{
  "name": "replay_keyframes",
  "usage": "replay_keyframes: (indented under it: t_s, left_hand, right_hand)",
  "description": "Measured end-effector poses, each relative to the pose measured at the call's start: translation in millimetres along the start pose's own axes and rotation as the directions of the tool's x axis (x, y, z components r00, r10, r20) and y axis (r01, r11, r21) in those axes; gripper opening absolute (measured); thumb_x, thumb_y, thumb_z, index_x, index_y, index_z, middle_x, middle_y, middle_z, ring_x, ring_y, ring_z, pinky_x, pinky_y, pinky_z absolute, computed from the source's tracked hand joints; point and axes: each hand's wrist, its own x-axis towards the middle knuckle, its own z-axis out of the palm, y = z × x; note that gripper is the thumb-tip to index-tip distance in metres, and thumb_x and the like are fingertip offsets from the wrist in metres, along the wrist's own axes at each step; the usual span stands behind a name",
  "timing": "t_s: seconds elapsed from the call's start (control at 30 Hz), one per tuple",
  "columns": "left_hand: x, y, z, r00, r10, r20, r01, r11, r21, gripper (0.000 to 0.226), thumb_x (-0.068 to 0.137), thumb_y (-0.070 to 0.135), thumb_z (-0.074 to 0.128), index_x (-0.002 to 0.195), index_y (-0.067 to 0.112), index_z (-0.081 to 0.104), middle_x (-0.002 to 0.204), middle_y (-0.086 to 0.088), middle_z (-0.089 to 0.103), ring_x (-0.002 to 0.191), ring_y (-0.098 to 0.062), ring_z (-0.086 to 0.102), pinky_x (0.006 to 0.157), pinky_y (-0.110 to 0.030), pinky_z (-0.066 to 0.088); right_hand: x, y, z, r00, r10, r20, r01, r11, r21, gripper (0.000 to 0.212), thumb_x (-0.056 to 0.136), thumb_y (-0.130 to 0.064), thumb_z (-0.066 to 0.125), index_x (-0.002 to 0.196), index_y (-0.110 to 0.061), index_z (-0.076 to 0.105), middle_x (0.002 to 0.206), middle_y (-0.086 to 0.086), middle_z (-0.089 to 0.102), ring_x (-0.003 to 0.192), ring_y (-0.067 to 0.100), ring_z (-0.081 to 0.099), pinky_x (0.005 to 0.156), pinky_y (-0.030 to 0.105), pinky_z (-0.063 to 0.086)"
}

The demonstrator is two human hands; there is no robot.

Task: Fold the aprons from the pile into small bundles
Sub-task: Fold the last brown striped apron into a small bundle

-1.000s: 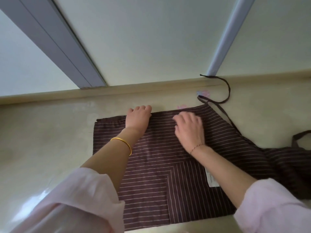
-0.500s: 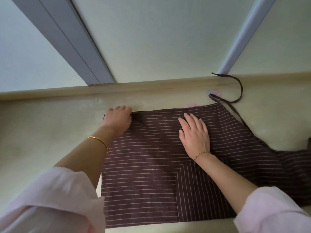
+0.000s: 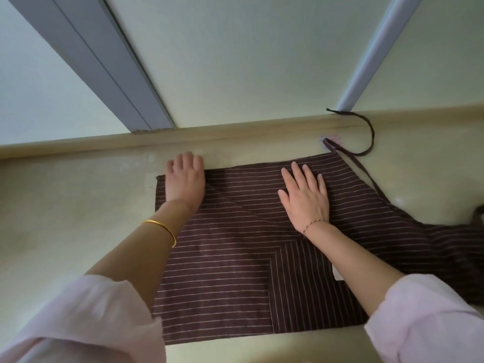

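Both your hands — left hand (image 3: 185,180) and right hand (image 3: 306,197) — press flat with straight fingers on a brown striped apron (image 3: 235,258) spread across the worktop (image 3: 78,205), apparently folded once — small bundle not yet made.

— From where does this view look?
— From your own head: a single wide-angle view, aimed forward and steeply down along your forearms to the pale surface (image 3: 78,205).
— How near?
— Close, at arm's reach. Your sleeves (image 3: 86,318) fill the bottom corners, while your left hand (image 3: 184,179) and right hand (image 3: 306,197) lie mid-frame on the striped apron (image 3: 235,258).
— Facing what?
— The wall (image 3: 235,61) takes the upper part, and its grey strip (image 3: 104,61) leans outward toward the frame's edge.
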Motion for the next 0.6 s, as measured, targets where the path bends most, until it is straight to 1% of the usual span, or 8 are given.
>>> replay_keyframes:
  t_s: [0.1,0.17,0.2,0.33,0.37,0.43,0.53,0.6]
  left_hand:
    - [-16.5,44.4,-3.5,0.971,0.196,-0.139,-0.218,0.961,-0.167,0.034,0.095,0.022,0.036,0.123,0.011,0.051,0.143,-0.015,0.042,0.136,-0.030,0.033,0.116,-0.049,0.019]
    - [-36.1,80.2,2.1,0.945,0.309,-0.106,-0.325,0.927,-0.189,0.045,0.096,0.036,0.032,0.131,0.013,0.050,0.151,-0.013,0.033,0.143,-0.027,0.023,0.117,-0.051,0.015]
    - [-48.0,96.3,6.7,0.942,0.327,-0.078,-0.336,0.923,-0.187,0.050,0.096,0.040,0.029,0.133,0.015,0.050,0.152,-0.012,0.030,0.144,-0.027,0.021,0.117,-0.052,0.015]
    - [-90.7,133.5,18.3,0.979,0.188,-0.083,-0.205,0.930,-0.306,0.048,0.094,0.037,0.030,0.126,0.015,0.059,0.147,-0.015,0.039,0.139,-0.030,0.031,0.115,-0.052,0.021]
    - [-98.1,137.2,19.1,0.985,0.154,-0.083,-0.173,0.927,-0.333,0.047,0.094,0.035,0.031,0.126,0.015,0.060,0.145,-0.015,0.042,0.137,-0.030,0.034,0.114,-0.051,0.022]
    - [-110.4,142.3,21.9,0.986,0.154,-0.068,-0.168,0.929,-0.331,0.048,0.094,0.035,0.030,0.130,0.016,0.056,0.144,-0.012,0.044,0.137,-0.028,0.035,0.114,-0.050,0.023]
    - [-115.4,131.0,27.3,0.979,0.206,0.001,-0.199,0.947,-0.254,0.054,0.097,0.042,0.020,0.146,0.023,0.034,0.155,-0.009,0.026,0.145,-0.026,0.018,0.118,-0.047,0.012]
    - [-109.7,107.4,33.1,0.989,0.142,0.042,-0.129,0.965,-0.230,0.058,0.096,0.050,0.010,0.151,0.030,0.013,0.159,-0.005,0.006,0.147,-0.023,0.001,0.119,-0.044,0.002]
  right_hand:
    - [1.7,2.1,-2.8,0.999,-0.016,0.032,0.016,1.000,0.004,0.055,0.099,-0.046,0.022,0.150,-0.026,0.014,0.159,0.000,0.007,0.146,0.022,0.005,0.118,0.047,0.007]
    - [-1.5,2.5,-8.5,0.999,-0.027,0.028,0.025,0.998,0.057,0.054,0.100,-0.042,0.027,0.150,-0.024,0.018,0.159,0.000,0.010,0.146,0.021,0.006,0.119,0.044,0.007]
    - [-6.0,2.0,-12.9,1.000,-0.028,0.005,0.028,0.995,0.092,0.052,0.100,-0.038,0.032,0.149,-0.022,0.023,0.158,0.001,0.013,0.146,0.021,0.008,0.119,0.043,0.009]
    - [-53.0,0.0,-20.5,0.986,0.046,-0.159,-0.015,0.982,0.190,0.041,0.092,-0.016,0.053,0.133,-0.013,0.051,0.149,0.008,0.036,0.140,0.024,0.028,0.115,0.038,0.021]
    - [-66.6,0.6,-16.4,0.984,0.063,-0.167,-0.031,0.981,0.189,0.039,0.091,-0.016,0.054,0.130,-0.013,0.055,0.147,0.008,0.040,0.138,0.025,0.032,0.113,0.038,0.024]
    - [-86.6,4.1,-3.0,0.991,0.068,-0.117,-0.051,0.989,0.141,0.040,0.093,-0.023,0.050,0.133,-0.015,0.053,0.146,0.008,0.041,0.138,0.026,0.034,0.113,0.041,0.025]
    - [-94.2,14.9,10.2,0.999,0.018,-0.051,-0.016,0.999,0.045,0.048,0.098,-0.038,0.029,0.142,-0.021,0.040,0.150,0.004,0.035,0.140,0.025,0.031,0.113,0.046,0.024]
    - [-94.4,20.7,11.3,1.000,0.002,-0.023,-0.002,1.000,0.012,0.055,0.096,-0.044,0.019,0.144,-0.023,0.036,0.152,0.002,0.032,0.141,0.024,0.028,0.114,0.047,0.022]
